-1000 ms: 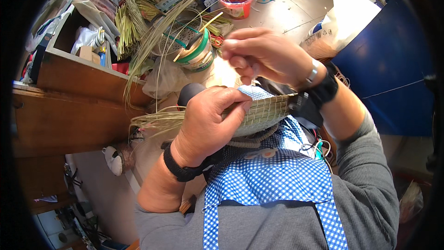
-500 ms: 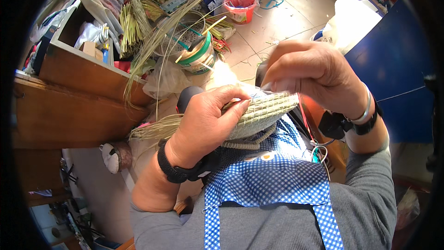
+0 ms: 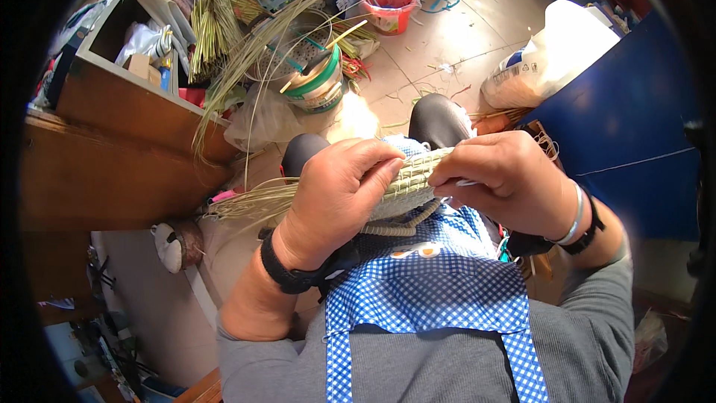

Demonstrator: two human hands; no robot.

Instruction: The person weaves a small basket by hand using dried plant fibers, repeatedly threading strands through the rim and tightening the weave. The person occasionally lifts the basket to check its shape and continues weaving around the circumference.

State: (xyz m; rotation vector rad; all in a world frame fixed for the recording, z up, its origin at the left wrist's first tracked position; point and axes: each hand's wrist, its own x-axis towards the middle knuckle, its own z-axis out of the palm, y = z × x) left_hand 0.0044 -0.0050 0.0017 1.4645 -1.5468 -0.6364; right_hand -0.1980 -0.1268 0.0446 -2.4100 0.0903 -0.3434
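Observation:
Over my lap is a woven straw piece (image 3: 412,180) of pale green stitched rows, with a coiled handle-like cord (image 3: 395,230) below its lower side. My left hand (image 3: 332,190) is closed on its upper edge, thumb against forefinger. Loose grass strands (image 3: 257,205) trail out to the left behind that wrist. At the right end of the weave my right hand (image 3: 503,179) is closed, its fingertips pinched against the rows. Something thin and pale shows beneath those fingers, too small to name. A blue checked apron (image 3: 432,291) covers my front.
Beyond my knees stand a green-rimmed bucket (image 3: 317,89) and a red bin (image 3: 391,19). Bundles of dry grass (image 3: 212,30) lie at the far left, beside a wooden cabinet (image 3: 134,127). A blue panel (image 3: 634,134) and a white bag (image 3: 552,52) are at the right.
My right hand has come down from above the weave, where it was blurred by motion, to its right end. The left hand keeps its hold in nearly the same place.

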